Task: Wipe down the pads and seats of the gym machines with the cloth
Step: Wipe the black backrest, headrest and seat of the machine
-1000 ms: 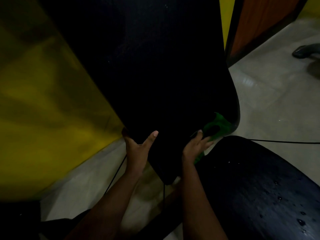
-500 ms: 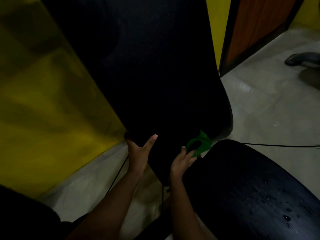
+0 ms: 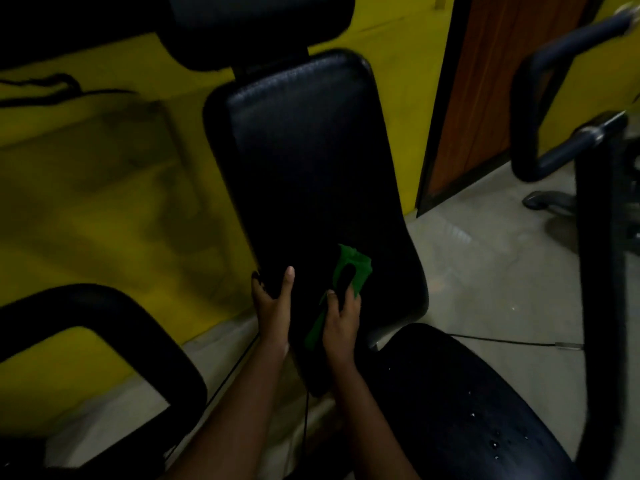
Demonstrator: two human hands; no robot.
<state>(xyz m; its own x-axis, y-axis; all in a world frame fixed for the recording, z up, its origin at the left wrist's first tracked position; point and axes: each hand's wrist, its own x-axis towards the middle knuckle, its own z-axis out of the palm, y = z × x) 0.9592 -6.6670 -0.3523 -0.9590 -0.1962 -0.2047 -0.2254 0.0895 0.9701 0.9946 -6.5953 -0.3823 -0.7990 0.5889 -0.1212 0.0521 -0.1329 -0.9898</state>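
Note:
A tall black back pad (image 3: 311,161) of a gym machine rises in the middle, with a black head pad (image 3: 256,22) above it. My left hand (image 3: 272,303) grips the pad's lower left edge, thumb on the front face. My right hand (image 3: 341,317) presses a green cloth (image 3: 353,268) against the lower part of the back pad; the cloth also trails down under my palm. The black seat (image 3: 467,403) lies below to the right, with water drops on it.
A black padded handle loop (image 3: 104,327) curves at the lower left. A dark upright bar (image 3: 595,271) and bent handles (image 3: 533,98) stand at the right. Yellow wall (image 3: 104,202) behind, a brown door panel (image 3: 485,98), grey floor (image 3: 485,265) with a thin black cable (image 3: 502,341).
The view has pulled back, so the whole back pad and the head pad show. My right hand has slid the cloth left from the pad's right edge toward its middle. My left hand stays on the edge.

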